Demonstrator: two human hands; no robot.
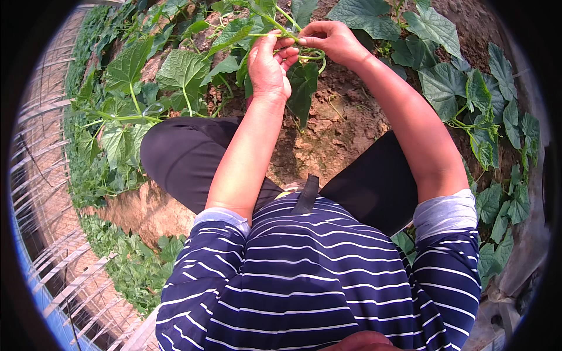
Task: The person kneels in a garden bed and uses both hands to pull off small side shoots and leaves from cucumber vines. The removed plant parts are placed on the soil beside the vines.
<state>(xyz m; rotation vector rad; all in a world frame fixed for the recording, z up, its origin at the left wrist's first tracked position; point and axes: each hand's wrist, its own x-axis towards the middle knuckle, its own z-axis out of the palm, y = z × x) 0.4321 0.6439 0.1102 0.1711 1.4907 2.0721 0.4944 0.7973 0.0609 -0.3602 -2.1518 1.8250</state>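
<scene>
Both of my hands meet at a green cucumber vine stem (277, 23) at the top of the view. My left hand (268, 66), palm turned up, pinches the stem with thumb and forefinger while its other fingers curl loosely. From the right, my right hand (336, 43) grips the same stem between thumb and fingertips. A small shiny, clear piece shows at the stem between the hands, too small to make out. Just below the fingers, a pale green stem loop (322, 61) bends round. A broad dark leaf (304, 87) hangs beneath it.
Dry, cracked soil (320, 136) lies between my bent knees. More vines (443, 87) spread on the right beside a pale sheet (527, 245). At left, a clear plastic loop (153, 108) sits on another stem (127, 117). Slatted framework (48, 145) runs along the left edge.
</scene>
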